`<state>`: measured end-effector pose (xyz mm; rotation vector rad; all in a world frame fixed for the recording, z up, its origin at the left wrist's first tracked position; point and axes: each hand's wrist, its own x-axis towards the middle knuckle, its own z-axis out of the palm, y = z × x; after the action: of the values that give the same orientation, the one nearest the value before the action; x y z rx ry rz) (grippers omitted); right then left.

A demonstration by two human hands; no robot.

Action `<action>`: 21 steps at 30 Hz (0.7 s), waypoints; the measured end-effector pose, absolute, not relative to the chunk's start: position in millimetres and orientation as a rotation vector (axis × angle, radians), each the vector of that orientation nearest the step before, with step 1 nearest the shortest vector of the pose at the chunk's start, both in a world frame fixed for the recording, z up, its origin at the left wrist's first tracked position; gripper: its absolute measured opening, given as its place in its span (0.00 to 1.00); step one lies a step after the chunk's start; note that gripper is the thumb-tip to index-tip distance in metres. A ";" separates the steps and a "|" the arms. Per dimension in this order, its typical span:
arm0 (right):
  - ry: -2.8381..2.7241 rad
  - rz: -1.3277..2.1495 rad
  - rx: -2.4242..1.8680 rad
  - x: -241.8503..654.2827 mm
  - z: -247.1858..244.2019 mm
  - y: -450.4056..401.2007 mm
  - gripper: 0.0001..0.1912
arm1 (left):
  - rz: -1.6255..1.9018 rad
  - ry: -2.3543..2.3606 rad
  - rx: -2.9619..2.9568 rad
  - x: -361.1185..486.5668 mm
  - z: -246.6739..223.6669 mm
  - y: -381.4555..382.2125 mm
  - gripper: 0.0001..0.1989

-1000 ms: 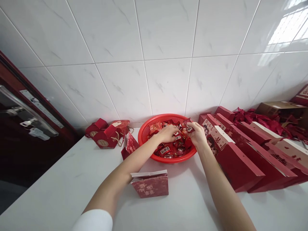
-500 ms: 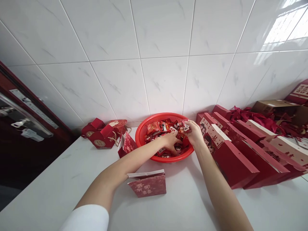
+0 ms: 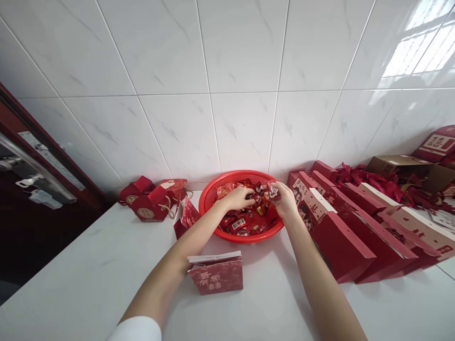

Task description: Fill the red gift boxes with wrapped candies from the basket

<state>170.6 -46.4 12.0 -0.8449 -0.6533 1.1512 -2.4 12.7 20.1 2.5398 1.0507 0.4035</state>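
A red plastic basket point(image 3: 209, 185) on the white counter holds many wrapped candies point(image 3: 239, 224). My left hand point(image 3: 237, 199) is inside it, reaching over the near left rim. Its fingers are curled together among the candies, and what lies between them is too small to make out. At the basket's right side, my right hand point(image 3: 286, 201) is closed on a wrapped candy point(image 3: 273, 190) with a pale label. Part of the red basket floor shows below the hands. A small red paper bag point(image 3: 217, 278) stands in front of the basket, its top open.
Several small red boxes point(image 3: 147, 208) with rope handles and another paper bag point(image 3: 185, 218) stand left of the basket. To the right are rows of larger red gift bags point(image 3: 341, 246), red ribbon point(image 3: 371, 182) and a cardboard box point(image 3: 400, 166). A tiled wall point(image 3: 241, 128) rises behind.
My left hand has moved back and left within the basket, its spread fingers now curled. More of the basket floor shows. My right hand stays near the right rim, still holding the candy.
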 end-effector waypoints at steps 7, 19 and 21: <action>-0.731 1.176 -0.901 172.3 9.7 -45.1 0.07 | 0.843 1.052 2.172 -13.3 24.3 16.8 0.18; -0.736 1.203 -0.933 173.2 8.6 -43.3 0.12 | 0.681 1.174 2.023 -12.9 30.2 11.7 0.19; -0.729 1.203 -0.938 173.0 8.8 -43.4 0.13 | 0.645 1.203 2.055 -12.9 29.7 12.1 0.20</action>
<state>173.0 -43.4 8.8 -0.9381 -0.7290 1.2033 -12.9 12.1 29.7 2.0551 1.2029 0.6447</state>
